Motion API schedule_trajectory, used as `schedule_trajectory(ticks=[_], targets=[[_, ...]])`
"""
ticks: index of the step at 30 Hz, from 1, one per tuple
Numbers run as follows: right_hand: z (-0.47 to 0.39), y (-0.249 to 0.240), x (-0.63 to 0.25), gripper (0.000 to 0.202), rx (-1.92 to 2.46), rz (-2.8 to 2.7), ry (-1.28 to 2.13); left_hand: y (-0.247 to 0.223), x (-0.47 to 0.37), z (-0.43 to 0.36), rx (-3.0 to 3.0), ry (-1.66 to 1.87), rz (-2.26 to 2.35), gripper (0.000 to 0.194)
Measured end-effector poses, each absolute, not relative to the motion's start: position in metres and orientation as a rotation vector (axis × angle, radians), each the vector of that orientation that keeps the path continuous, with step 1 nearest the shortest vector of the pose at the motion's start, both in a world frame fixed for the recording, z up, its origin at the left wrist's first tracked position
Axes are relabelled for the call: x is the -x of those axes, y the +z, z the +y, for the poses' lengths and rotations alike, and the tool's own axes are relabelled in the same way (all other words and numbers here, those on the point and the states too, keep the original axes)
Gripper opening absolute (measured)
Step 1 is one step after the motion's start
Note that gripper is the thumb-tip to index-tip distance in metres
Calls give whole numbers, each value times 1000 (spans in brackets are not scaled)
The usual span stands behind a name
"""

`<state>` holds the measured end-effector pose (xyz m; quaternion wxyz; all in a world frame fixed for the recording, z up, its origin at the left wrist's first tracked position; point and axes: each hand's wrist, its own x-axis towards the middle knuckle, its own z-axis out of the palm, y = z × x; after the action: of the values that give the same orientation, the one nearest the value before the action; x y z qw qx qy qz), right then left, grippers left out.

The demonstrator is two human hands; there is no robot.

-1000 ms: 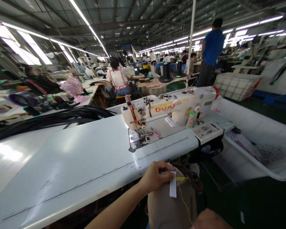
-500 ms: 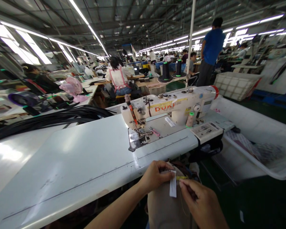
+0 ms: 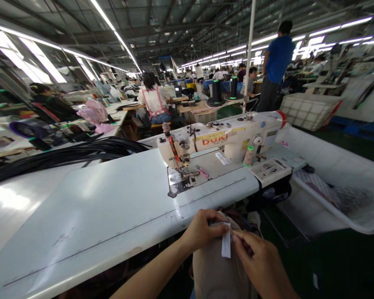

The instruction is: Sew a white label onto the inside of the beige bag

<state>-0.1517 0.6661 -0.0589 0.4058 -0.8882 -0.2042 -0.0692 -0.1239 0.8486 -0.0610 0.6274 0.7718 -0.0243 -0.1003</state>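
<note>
Beige fabric hangs over the lap below the table's front edge. My left hand is closed on its upper part, with the thumb pressed at the top of a white label that lies against the cloth. Just to the right, my right hand is pinched close to the label, at a thin yellow strip that is mostly hidden by the fingers. A loose thread hangs beneath it. Beyond both hands stands a white sewing machine, and small pink snips lie on its bed.
The pale table extends left, with black strips behind it. A thread spool stands by the machine. On the right is a white bin holding fabric. People sit farther back, and a person in blue stands.
My right hand has moved slightly left and up, closer to the label, and less of the yellow strip shows. My left hand has stayed in place on the fabric.
</note>
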Motion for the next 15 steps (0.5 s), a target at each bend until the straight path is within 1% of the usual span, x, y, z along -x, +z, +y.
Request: schedule_trajectory(ticks=[15], targets=[[666,-56,151,30,2187,-425,-3,-59,126,848,-1736,-210,-100,15]])
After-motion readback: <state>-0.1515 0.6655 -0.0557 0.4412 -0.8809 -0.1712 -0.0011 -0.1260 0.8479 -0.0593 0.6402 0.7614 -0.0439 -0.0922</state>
